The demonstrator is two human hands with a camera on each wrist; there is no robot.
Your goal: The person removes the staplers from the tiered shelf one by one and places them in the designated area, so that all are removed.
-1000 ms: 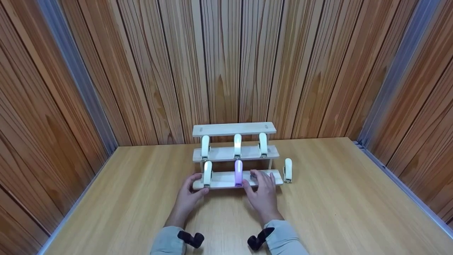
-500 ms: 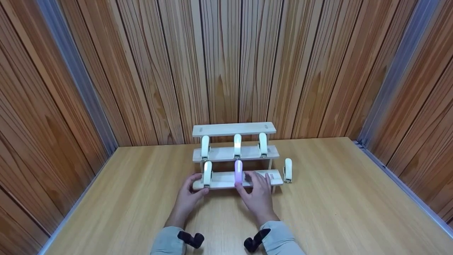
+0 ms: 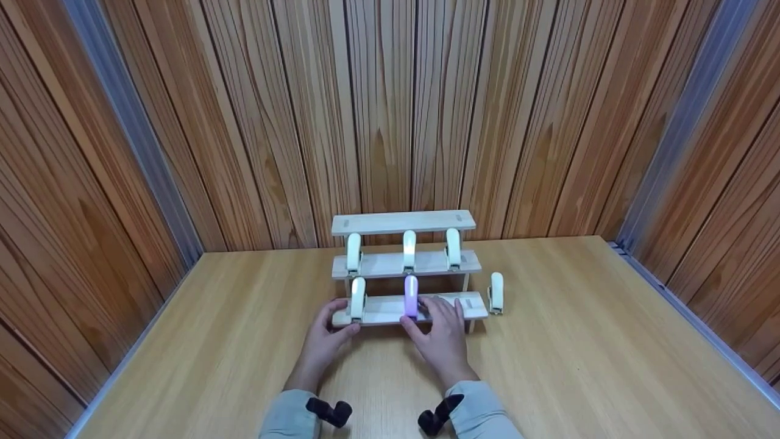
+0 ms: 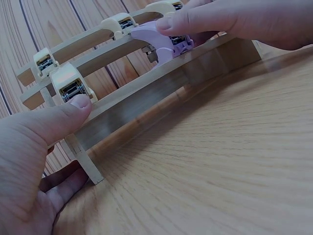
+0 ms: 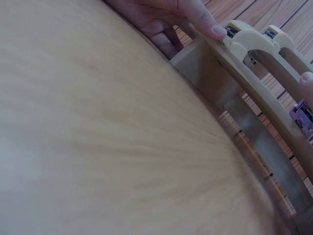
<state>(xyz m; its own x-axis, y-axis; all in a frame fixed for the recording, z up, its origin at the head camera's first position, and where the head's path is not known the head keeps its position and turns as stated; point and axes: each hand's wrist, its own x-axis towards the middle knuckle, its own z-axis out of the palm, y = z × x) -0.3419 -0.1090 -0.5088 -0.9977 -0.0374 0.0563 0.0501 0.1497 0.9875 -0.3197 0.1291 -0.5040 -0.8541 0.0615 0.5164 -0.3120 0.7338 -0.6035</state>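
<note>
A three-tier wooden stand (image 3: pixel 378 310) holds small staplers. My left hand (image 3: pixel 323 341) grips its lower left end, the thumb in front beside a cream stapler (image 3: pixel 358 300) and the fingers round the end. On the same tier stands a purple stapler (image 3: pixel 411 297) at the middle. My right hand (image 3: pixel 443 341) holds this stapler, thumb at its front and fingers at its right side. In the left wrist view the right thumb (image 4: pixel 183 22) lies across the purple stapler (image 4: pixel 168 49). The right wrist view shows only part of the purple stapler (image 5: pixel 302 117).
Cream staplers stand on the middle tier: left (image 3: pixel 353 253), centre (image 3: pixel 409 251) and right (image 3: pixel 453 249). The top tier (image 3: pixel 402 222) rises behind them. Another cream stapler (image 3: pixel 496 294) stands on the table (image 3: pixel 585 341) right of the stand. Wood-panelled walls (image 3: pixel 384 110) enclose the back and sides.
My right hand has moved left along the lower tier, and its thumb has gone to the front of the purple stapler. The left hand stays where it was.
</note>
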